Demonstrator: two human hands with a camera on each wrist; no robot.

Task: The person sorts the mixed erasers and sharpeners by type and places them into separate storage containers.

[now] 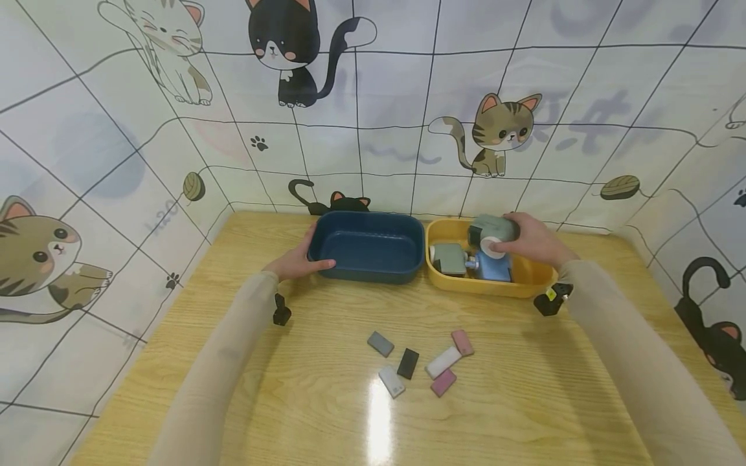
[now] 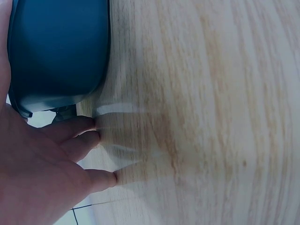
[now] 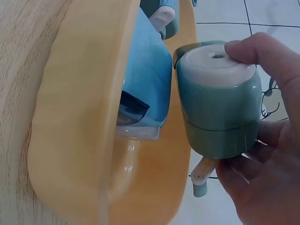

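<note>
My right hand grips a green hand-crank pencil sharpener over the yellow bin. In the right wrist view, the thumb presses its white face beside the hole, and its crank points down. Below it in the bin lie a blue pencil sharpener and another green one. At the left end of the dark blue bin my left hand rests against the wall, thumb along the front. In the left wrist view, its fingers are spread out beside the bin. The blue bin holds nothing.
On the wooden table, in front of the bins, lie several small rectangular blocks: grey, black, white and pink. A cat-patterned cloth rises behind the bins and along both sides.
</note>
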